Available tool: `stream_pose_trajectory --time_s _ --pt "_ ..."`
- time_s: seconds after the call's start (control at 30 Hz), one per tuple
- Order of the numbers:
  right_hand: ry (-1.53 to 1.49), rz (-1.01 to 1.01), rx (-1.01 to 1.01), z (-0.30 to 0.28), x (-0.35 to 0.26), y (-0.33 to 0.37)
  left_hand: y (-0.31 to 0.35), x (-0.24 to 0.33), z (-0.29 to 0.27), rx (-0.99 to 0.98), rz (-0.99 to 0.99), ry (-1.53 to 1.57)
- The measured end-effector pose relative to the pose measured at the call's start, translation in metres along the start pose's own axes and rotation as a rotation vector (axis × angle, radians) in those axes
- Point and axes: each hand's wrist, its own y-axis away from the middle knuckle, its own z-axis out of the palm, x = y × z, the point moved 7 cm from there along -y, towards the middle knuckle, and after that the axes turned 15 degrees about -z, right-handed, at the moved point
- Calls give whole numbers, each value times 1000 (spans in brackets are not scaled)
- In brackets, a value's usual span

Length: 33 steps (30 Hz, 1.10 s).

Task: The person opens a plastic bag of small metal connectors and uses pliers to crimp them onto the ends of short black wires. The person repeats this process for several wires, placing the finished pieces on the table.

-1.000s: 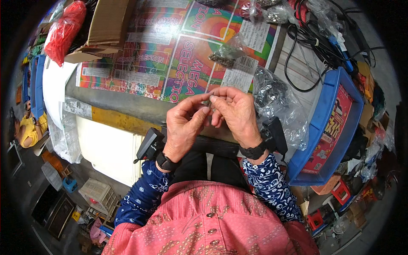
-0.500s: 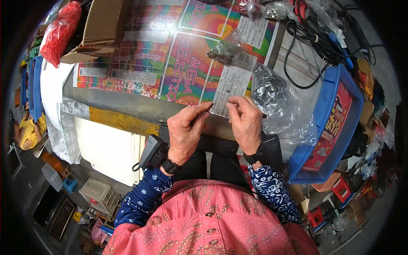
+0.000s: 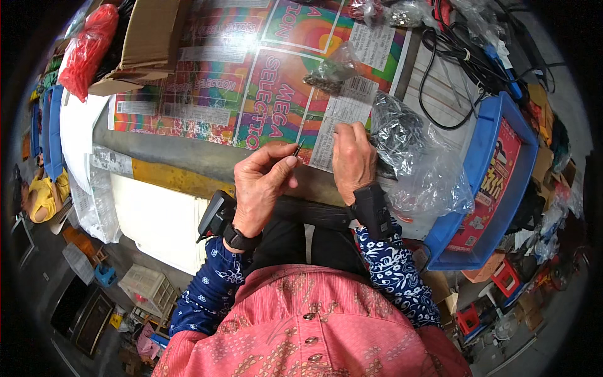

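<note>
Between the thumb and forefinger of my left hand (image 3: 264, 174) is a small thin dark pin-like piece (image 3: 299, 148), its tip pointing up and away. My right hand (image 3: 353, 158) rests over the near edge of the printed sheet (image 3: 273, 94), fingers curled together. Whatever its fingertips may hold is hidden. Right beside it lies a clear plastic bag (image 3: 433, 182) with small black parts (image 3: 397, 135) in it. Farther off on the sheet sits a small clear bag (image 3: 342, 61) with little metal pieces (image 3: 323, 83) at its mouth.
A blue tray (image 3: 438, 259) stands at the right, tilted in view. Black cables (image 3: 433, 81) coil behind it. At the far left are a cardboard box (image 3: 151, 38) and a red bag (image 3: 88, 53). Cream-coloured panels (image 3: 157, 217) lean below the table's left edge.
My hands have moved apart. The left has drawn back a little to the left, showing the thin dark piece; the right has moved slightly away from me, toward the clear bag.
</note>
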Motion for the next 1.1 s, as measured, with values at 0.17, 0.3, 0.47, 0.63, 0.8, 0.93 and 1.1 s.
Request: stream_pose_trajectory --time_s 0.17,0.3,0.47,0.63,0.8,0.93,1.1 --pt "-62 -27 13 -6 -6 -5 2 2 1 -11 -27 55" --pt "-342 7 84 -18 -15 -6 3 5 2 -28 -30 92" --pt "-914 258 86 -15 -23 -1 6 10 6 -37 -7 81" --pt "-1105 289 98 -16 -33 -1 10 13 13 -56 -7 75" --pt "-1035 254 101 -19 -33 -2 11 15 17 -66 7 58" --pt "-941 184 111 -23 -32 -4 10 14 18 -74 1 61" --pt "-920 171 122 -22 -32 -4 10 14 19 -70 15 37"
